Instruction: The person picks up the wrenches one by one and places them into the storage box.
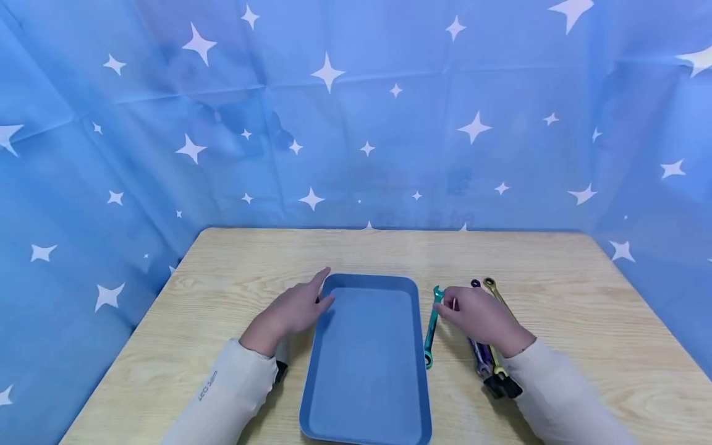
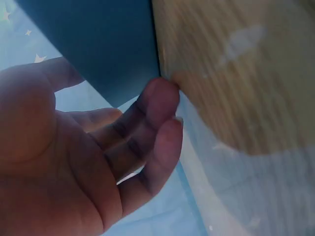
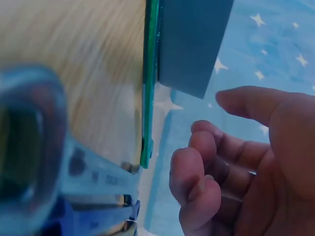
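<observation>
A blue rectangular tray [image 1: 367, 358] lies on the table. My left hand [image 1: 293, 307] is at its upper left corner, index finger stretched forward and thumb over the rim. In the left wrist view, the other fingers [image 2: 165, 101] bend loosely near the tray's outer side [image 2: 113, 44]; whether they touch it I cannot tell. A green wrench [image 1: 431, 327] lies just right of the tray. My right hand [image 1: 481, 315] hovers beside it, fingers loosely bent and nothing in them. Beneath this hand lie several more wrenches, among them a gold one [image 1: 497, 292] and a purple one [image 1: 475, 283], partly hidden.
The wooden table [image 1: 222, 272] ends at the back against a blue cloth [image 1: 361, 123] with white stars. Black pieces [image 1: 503, 387] sit by the wrench ends near the right sleeve. Another dark object [image 1: 281, 371] shows under the left wrist.
</observation>
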Motion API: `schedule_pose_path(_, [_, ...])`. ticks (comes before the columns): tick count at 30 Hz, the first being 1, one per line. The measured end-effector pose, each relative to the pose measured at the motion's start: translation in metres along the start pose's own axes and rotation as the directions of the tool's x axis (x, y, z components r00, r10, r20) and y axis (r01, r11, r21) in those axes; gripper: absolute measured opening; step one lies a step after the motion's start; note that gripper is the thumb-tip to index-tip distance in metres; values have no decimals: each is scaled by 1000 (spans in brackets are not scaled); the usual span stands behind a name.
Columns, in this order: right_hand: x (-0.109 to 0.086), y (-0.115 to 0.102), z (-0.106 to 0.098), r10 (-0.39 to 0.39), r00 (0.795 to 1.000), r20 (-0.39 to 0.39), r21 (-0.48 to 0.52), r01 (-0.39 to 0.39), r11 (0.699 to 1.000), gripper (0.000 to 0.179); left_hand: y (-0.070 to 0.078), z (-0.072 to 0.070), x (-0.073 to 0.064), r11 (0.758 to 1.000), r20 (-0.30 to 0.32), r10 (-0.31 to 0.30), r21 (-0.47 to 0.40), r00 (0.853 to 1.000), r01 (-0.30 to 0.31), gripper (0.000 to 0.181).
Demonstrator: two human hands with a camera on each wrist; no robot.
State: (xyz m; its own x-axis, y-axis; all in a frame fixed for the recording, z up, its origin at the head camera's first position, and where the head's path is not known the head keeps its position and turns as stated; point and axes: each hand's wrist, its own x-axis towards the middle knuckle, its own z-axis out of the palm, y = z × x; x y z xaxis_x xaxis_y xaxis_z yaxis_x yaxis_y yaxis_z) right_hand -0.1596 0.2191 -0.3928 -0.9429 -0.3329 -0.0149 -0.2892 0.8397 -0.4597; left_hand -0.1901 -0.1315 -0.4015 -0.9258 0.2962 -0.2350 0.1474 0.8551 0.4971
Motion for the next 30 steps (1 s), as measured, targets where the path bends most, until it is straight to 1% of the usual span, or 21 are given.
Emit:
schedule_pose_path(4, [2, 0, 6, 20, 999, 50, 23, -21, 1000, 31, -1, 1, 0, 998, 40, 44, -57, 998, -42, 66])
schedule_pose_path(8, [3, 0, 13, 15, 996, 85, 24, -17, 1000, 35, -3, 4, -5, 991, 82, 65, -122, 994, -55, 66])
schedule_pose_path(11, [3, 1, 17, 1, 995, 98, -8, 0, 1000, 42, -3, 5, -7, 986, 93, 76, -157, 993, -61, 67])
schedule_pose_path(15, [2, 2, 20, 25, 994, 110, -52, -20, 998, 50, -3, 7, -6, 979, 94, 98, -190, 991, -79, 67])
schedule_pose_path(17, [2, 2, 20, 41, 992, 120, -60, -34, 998, 51, -2, 6, -6, 978, 101, 93, -197, 990, -72, 68])
schedule_pose_path(22, [4, 2, 23, 64, 986, 156, -38, -59, 998, 55, -2, 5, -5, 978, 121, 75, -201, 990, -49, 69])
schedule_pose_path(30, [9, 4, 22, 58, 977, 203, 15, -62, 998, 57, -5, 1, -4, 973, 130, 76, -227, 989, -45, 68])
